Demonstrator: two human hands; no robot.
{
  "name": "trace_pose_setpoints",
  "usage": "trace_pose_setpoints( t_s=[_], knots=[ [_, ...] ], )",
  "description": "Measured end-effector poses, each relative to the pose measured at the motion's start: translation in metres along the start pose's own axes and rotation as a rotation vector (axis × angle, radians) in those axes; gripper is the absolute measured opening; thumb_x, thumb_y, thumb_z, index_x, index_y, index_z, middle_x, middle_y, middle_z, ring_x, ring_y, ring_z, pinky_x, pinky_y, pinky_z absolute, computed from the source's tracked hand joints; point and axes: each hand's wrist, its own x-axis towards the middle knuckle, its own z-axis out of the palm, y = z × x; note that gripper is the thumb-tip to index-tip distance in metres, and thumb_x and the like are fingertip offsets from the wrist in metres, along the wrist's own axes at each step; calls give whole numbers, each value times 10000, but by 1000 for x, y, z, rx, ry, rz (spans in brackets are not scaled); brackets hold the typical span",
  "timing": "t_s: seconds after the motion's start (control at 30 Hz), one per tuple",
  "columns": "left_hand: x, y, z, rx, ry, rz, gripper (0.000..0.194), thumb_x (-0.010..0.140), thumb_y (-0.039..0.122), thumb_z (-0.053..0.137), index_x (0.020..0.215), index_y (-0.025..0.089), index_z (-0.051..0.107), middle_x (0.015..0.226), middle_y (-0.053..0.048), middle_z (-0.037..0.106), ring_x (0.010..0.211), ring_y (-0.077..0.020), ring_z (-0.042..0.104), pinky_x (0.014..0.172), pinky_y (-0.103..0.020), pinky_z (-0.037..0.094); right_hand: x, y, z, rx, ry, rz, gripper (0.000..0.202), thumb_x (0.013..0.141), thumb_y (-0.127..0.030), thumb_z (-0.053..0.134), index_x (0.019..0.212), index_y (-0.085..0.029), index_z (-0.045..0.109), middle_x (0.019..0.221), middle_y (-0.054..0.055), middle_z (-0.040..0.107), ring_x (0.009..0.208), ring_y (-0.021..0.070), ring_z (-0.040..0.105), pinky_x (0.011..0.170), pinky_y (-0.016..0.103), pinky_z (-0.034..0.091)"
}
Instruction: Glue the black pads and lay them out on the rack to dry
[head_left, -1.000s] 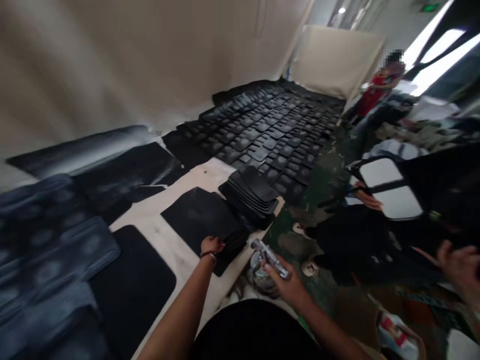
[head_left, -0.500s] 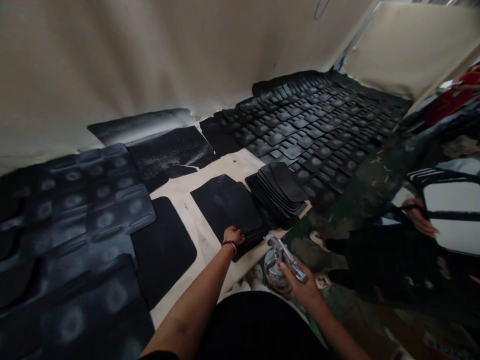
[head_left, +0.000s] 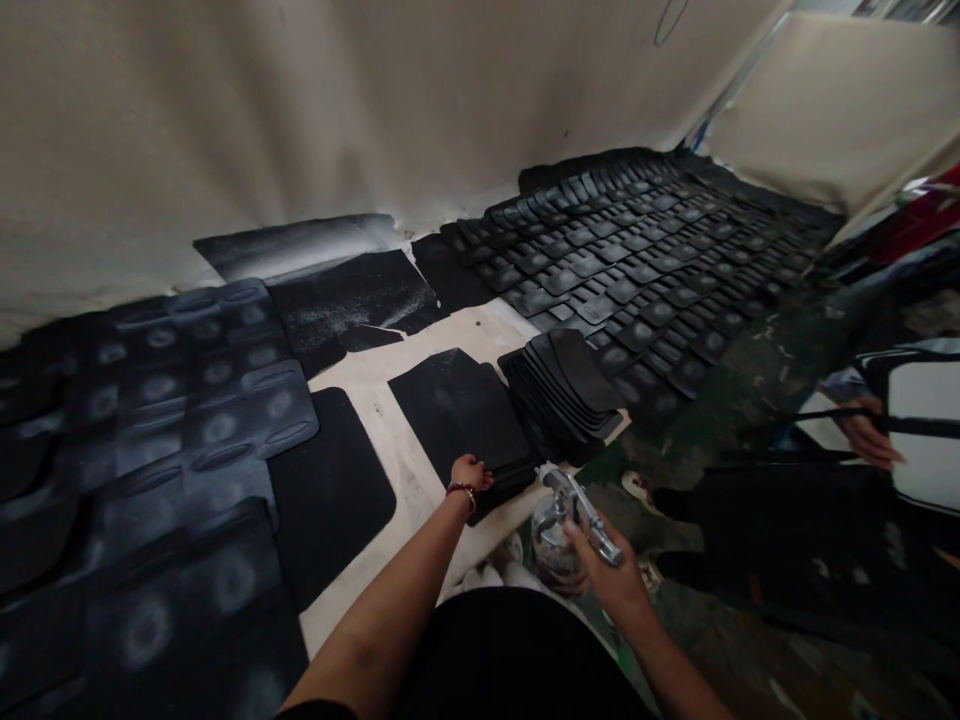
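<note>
My left hand [head_left: 469, 474], with a bracelet at the wrist, is closed at the near edge of a stack of black sheets [head_left: 469, 410]; what its fingers grip is too small to tell. My right hand [head_left: 604, 560] is wrapped round a silver spray gun [head_left: 581, 510] with a round metal cup below it. The gun's nozzle points towards the stack's near right corner. Just behind lies a fanned pile of black pieces [head_left: 574, 375]. One dark sheet [head_left: 330, 490] lies flat to the left on pale board [head_left: 397, 430].
Overlapping black pieces with whitish spots [head_left: 217, 430] cover the left. Rows of similar pieces [head_left: 637, 250] reach the back right. A beige sheet wall [head_left: 337, 100] stands behind. At right, a person's hand [head_left: 870, 432] is beside a white, black-edged object [head_left: 926, 430].
The view has shifted slightly, so most things appear a little further right. Both my hands keep nearly the same places relative to the stack.
</note>
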Motion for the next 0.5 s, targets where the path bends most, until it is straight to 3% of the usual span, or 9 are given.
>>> trace_pose_setpoints(
  t_s=[0.27,0.5],
  knots=[
    [0,-2,1,-24,-9,15,132,903,85,411,1013,130,468,607,-22,601,416,-92,581,457,-200,508,-5,4,-3,-21,-10,34,393,760,-443,663,1003,-136,639,838,71,671,792,221,623,737,298,505],
    [2,-6,1,-21,3,43,85,881,98,454,948,138,485,579,-15,594,431,-115,603,449,-201,506,7,-3,2,10,-25,25,417,785,-457,635,1061,-146,608,929,83,669,840,224,623,744,293,507]
  ],
)
